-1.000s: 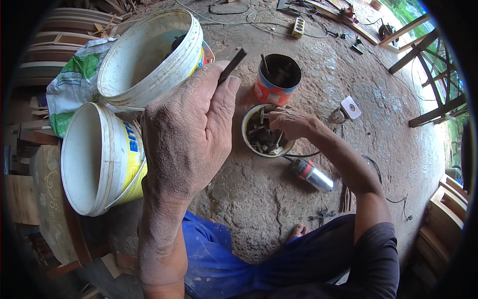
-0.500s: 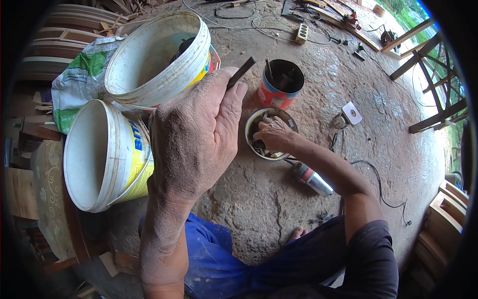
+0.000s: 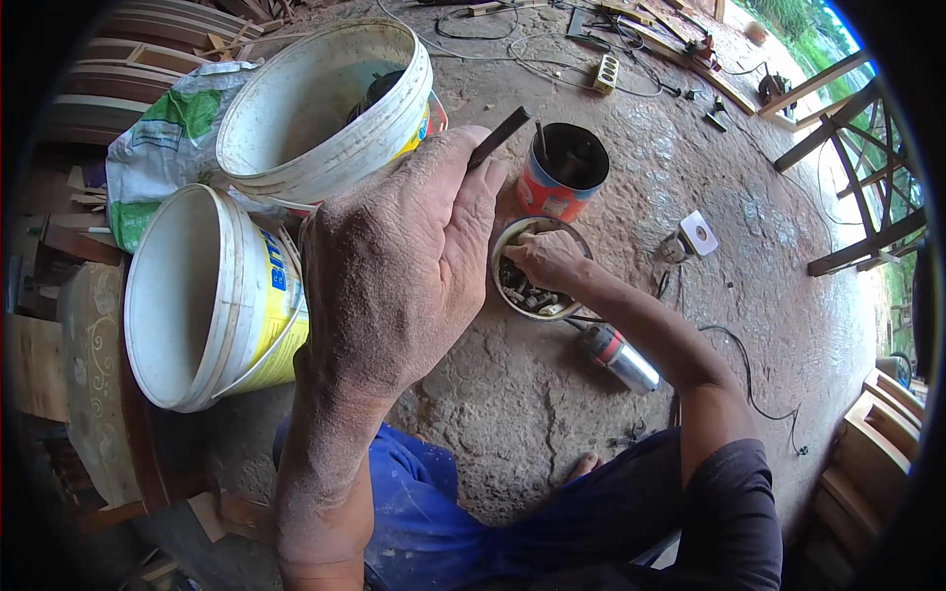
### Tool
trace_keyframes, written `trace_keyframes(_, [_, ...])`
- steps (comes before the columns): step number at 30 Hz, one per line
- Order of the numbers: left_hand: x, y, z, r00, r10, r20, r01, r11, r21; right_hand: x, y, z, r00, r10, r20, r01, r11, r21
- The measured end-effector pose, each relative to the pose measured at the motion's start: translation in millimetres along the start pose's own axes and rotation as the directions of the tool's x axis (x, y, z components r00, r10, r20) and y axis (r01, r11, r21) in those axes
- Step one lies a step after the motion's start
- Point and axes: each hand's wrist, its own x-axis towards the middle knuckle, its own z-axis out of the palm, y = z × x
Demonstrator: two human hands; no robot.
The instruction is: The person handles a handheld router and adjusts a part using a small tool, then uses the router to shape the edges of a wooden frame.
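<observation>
My left hand [image 3: 394, 261], dusty and raised close to view, is closed around a dark thin rod [image 3: 501, 136] that sticks out past the thumb and forefinger. What lies inside the fist is hidden. Lower and farther off, my right hand [image 3: 544, 260] reaches into a round pale-rimmed bowl [image 3: 581, 236]. Its fingers are bent down together at the bowl's far left side, and whatever they grip cannot be made out. Small dark and pale pieces [image 3: 532, 295] lie loose in the bowl. Just behind the bowl stands a red and blue can [image 3: 548, 200] with a stick-like piece inside.
Two large white buckets, one upper [image 3: 286, 177] and one lower [image 3: 177, 295], stand at left. A silver and black power tool [image 3: 621, 359] lies below my right forearm. Right of the can is a small tool with a square white plate [image 3: 699, 233]. Cords and a socket strip [image 3: 606, 74] lie farther back.
My right hand has shifted to the far left part of the bowl, baring more pieces near its front. The left hand keeps the rod; the whole view has shifted slightly.
</observation>
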Motion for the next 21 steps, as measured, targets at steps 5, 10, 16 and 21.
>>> trace_keyframes(5, [-1.4, -0.9, -1.3, 0.999, -0.043, 0.027, 0.043, 0.999, -0.002, 5.4, 13.5, 15.7, 1.0, -0.002, -0.027, 0.002, 1.0, 0.013])
trace_keyframes(10, [-1.6, -2.0, 0.3, 0.996, -0.071, 0.045, 0.072, 0.997, -0.01, -1.3, 29.3, 7.4, 0.998, 0.027, -0.058, -0.014, 0.975, 0.222])
trace_keyframes(16, [0.3, 0.0, 7.1, 0.998, -0.045, 0.034, 0.045, 0.999, 0.004, -9.3, 51.5, 8.4, 0.998, 0.012, -0.055, 0.012, 0.905, 0.424])
trace_keyframes(21, [1.7, -11.5, 20.1, 1.0, -0.016, -0.007, 0.016, 1.0, -0.006, -20.6, 49.0, -10.8, 0.994, 0.109, 0.006, -0.08, 0.699, 0.71])
